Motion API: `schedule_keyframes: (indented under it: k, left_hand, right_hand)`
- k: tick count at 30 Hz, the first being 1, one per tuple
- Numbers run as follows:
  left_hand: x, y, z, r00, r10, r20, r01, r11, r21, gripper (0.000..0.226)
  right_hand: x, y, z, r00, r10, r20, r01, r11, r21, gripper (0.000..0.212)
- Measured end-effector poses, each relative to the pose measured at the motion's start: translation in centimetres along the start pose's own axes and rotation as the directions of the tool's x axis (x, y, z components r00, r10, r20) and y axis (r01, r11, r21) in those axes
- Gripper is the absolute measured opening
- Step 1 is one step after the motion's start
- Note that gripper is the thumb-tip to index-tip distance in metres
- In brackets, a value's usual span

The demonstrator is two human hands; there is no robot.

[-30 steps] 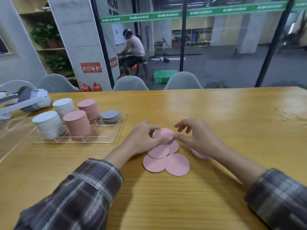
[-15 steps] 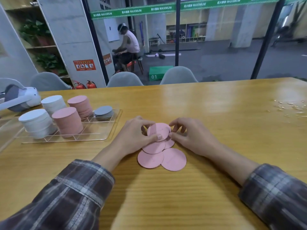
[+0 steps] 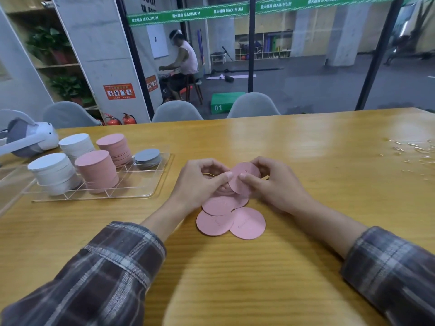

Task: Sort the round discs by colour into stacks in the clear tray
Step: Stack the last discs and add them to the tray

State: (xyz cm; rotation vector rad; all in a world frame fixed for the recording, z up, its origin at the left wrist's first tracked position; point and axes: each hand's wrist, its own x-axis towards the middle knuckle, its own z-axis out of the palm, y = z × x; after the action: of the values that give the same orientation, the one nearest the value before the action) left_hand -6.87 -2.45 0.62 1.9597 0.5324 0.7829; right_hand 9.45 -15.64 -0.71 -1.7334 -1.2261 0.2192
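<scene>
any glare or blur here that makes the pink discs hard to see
Head view: soft glare streaks the far table, clear of the discs; the loose pink discs and the held pink disc read fairly sharp; the near sleeves are smeared; the wide lens bends the pillars.

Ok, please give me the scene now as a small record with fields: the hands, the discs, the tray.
left hand: pinches the raised pink disc at its left edge
right hand: pinches the same disc, thumb on its face
loose pink discs: at least three, overlapping, flat on the table below the hands
clear tray: left of the hands
tray contents: two white stacks, two pink stacks, one short grey stack
other: headset beyond the tray
</scene>
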Motion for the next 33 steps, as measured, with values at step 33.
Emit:
schedule_keyframes:
  k: [33]
  left_hand:
    - [-0.3, -0.1, -0.3, 0.989, 0.123, -0.084, -0.118, 0.991, 0.054, 0.017]
  right_hand:
    - [-0.5, -1.2, -0.6, 0.994, 0.074, 0.086, -0.090, 0.976, 0.197, 0.023]
